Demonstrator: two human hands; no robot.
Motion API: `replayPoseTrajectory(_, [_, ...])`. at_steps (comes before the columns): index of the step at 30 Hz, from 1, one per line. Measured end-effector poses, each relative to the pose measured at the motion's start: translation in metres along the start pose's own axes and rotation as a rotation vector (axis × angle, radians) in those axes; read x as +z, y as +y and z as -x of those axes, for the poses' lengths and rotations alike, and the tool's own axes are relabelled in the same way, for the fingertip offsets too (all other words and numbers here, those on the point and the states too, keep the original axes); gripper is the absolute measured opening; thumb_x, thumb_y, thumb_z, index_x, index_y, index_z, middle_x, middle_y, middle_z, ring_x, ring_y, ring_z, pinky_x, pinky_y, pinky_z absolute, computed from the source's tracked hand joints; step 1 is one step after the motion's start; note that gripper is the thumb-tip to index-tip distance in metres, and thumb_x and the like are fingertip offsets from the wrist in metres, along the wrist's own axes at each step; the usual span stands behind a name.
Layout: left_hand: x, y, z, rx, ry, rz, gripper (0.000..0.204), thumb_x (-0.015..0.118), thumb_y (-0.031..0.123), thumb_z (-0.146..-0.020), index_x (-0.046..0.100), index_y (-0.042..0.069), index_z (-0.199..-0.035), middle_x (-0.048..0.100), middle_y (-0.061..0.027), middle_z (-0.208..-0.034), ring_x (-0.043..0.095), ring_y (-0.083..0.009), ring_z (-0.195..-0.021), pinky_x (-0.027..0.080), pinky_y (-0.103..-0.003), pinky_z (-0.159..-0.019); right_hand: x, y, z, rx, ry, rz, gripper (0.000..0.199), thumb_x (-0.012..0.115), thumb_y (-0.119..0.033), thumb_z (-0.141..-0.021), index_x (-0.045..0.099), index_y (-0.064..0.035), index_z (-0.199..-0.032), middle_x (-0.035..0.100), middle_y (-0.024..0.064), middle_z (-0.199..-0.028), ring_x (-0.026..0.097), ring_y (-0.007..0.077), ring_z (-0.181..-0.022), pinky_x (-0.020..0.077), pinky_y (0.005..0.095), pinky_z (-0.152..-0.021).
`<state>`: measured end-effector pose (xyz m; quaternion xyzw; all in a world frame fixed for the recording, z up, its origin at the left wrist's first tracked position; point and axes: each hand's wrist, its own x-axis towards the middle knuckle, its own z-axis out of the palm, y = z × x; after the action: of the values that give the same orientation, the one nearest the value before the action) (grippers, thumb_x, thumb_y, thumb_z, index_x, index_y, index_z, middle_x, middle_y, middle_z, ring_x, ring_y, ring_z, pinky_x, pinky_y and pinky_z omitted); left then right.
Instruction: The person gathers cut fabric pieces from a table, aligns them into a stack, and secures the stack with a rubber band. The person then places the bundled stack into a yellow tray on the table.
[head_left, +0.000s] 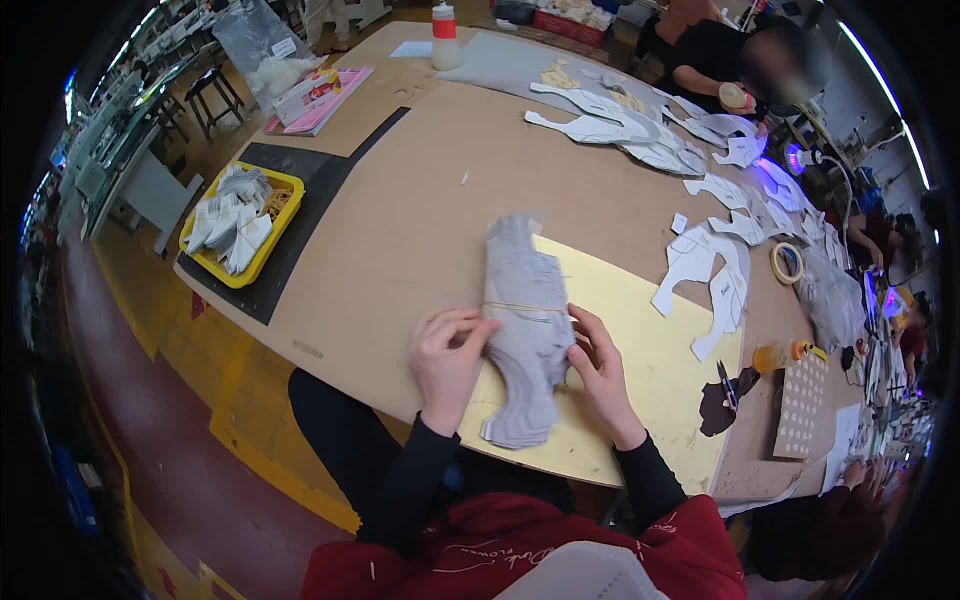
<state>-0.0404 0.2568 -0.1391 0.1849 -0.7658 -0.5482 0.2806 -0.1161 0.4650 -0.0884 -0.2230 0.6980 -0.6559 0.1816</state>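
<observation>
A thick bundle of grey shoe-upper-like cut pieces [525, 370] stands before me, with a thin tan rubber band [528, 307] around its middle. My left hand [447, 362] is closed at the bundle's left edge, thumb and fingertips together just below the band. On the other side, my right hand [603, 375] grips the right edge, its thumb lower than its fingers. Under the bundle lies a yellowish board [630, 385]; the bundle's upper end reaches past it over the brown tabletop [400, 200]. The bundle's top end looks slightly blurred.
At left, a yellow tray [262, 268] holds banded white pieces and rubber bands. White cut pieces [620, 130] spread along the far right. Nearer are a tape roll [787, 263], snips [727, 385] and an orange-capped bottle [775, 357]. A person [720, 70] works across the table.
</observation>
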Motion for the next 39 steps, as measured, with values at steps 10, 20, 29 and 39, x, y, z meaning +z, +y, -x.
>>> replayPoseTrajectory(10, [-0.013,0.018,0.002,-0.002,-0.072,0.195,0.058,0.069,0.021,-0.091,0.047,0.002,-0.142,0.055,-0.0160,-0.138,0.051,-0.0274,-0.129,0.040,-0.036,-0.107,0.010,0.007,0.001,-0.032,0.040,-0.031,0.046,0.049,-0.010,-0.100,0.042,-0.0014,-0.145,0.046,0.0114,-0.144,0.046,0.0231,-0.133,0.0369,0.0353,-0.110])
replayPoseTrajectory(20, [-0.011,0.031,0.001,0.110,-0.236,0.039,0.063,0.072,0.018,-0.088,0.047,0.004,-0.144,0.046,-0.0157,-0.148,0.043,-0.0282,-0.138,0.037,-0.039,-0.112,0.007,0.034,-0.107,0.269,-0.151,-0.178,0.054,0.039,-0.039,-0.105,0.054,0.0040,-0.134,0.063,0.0127,-0.126,0.059,0.0216,-0.116,0.0433,0.0332,-0.102])
replayPoseTrajectory(29, [-0.021,0.038,0.005,0.087,-0.311,0.039,0.071,0.078,0.030,-0.083,0.049,0.010,-0.144,0.044,-0.0117,-0.151,0.045,-0.0277,-0.137,0.039,-0.039,-0.111,0.000,0.050,-0.102,0.068,-0.248,-0.186,0.036,0.049,-0.018,-0.098,0.062,0.0073,-0.120,0.069,0.0145,-0.113,0.068,0.0171,-0.095,0.0544,0.0308,-0.084])
replayPoseTrajectory(39, [-0.077,0.019,-0.004,0.108,0.311,-0.108,0.042,0.067,0.018,-0.092,0.056,0.002,-0.130,0.059,-0.0152,-0.131,0.054,-0.0300,-0.125,0.043,-0.037,-0.105,0.021,0.023,-0.104,0.034,0.024,-0.430,0.041,0.045,-0.031,-0.104,0.058,0.0033,-0.121,0.065,0.0113,-0.107,0.065,0.0177,-0.094,0.0535,0.0316,-0.085])
